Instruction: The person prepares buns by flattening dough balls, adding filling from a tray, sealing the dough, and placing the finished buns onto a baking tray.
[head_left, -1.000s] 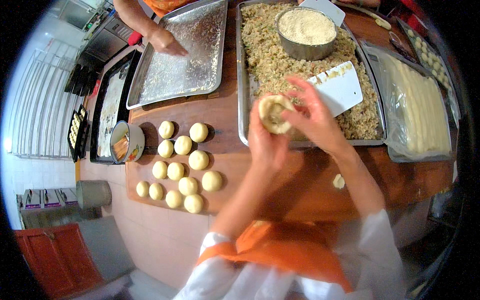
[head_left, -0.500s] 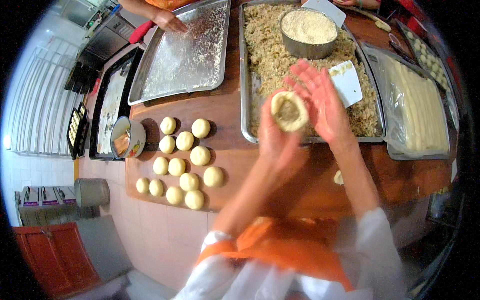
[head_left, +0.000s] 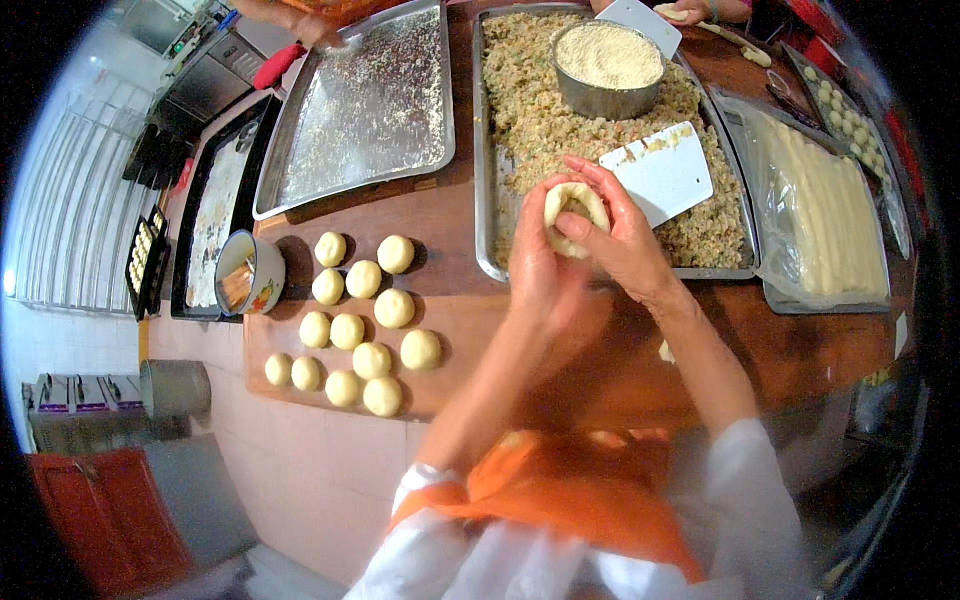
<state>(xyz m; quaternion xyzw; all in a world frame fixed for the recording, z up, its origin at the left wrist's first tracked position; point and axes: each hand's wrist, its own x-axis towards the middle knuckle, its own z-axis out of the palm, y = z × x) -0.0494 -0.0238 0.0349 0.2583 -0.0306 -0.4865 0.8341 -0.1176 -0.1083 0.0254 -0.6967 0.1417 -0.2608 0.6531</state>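
Observation:
Over the near edge of the filling tray, a pale dough cup point(head_left: 590, 203) sits with its opening upward. My left hand point(head_left: 532, 245) is closed round its left side and underside. From the right, my right hand point(head_left: 635, 248) grips it, the thumb across the opening and the fingers round the far rim. The thumb hides most of what is inside. Just beyond my right hand, a white scraper point(head_left: 665, 180) with crumbs along its edge lies on the crumbly filling point(head_left: 530, 110) in the metal tray point(head_left: 487, 215).
A metal bowl point(head_left: 605, 100) of pale crumbs stands in the filling. Several round dough balls point(head_left: 395, 308) lie on the table at left, near an enamel pot point(head_left: 272, 285). A co-worker's hand point(head_left: 318, 32) is over a crumb-strewn tray point(head_left: 350, 130). Dough strips point(head_left: 815, 210) lie under plastic at right.
My right hand has come in from beside the dough, where its fingers were spread, and closed on it. The thumb now covers the filling seen inside. The co-worker's hand has shifted toward the far left.

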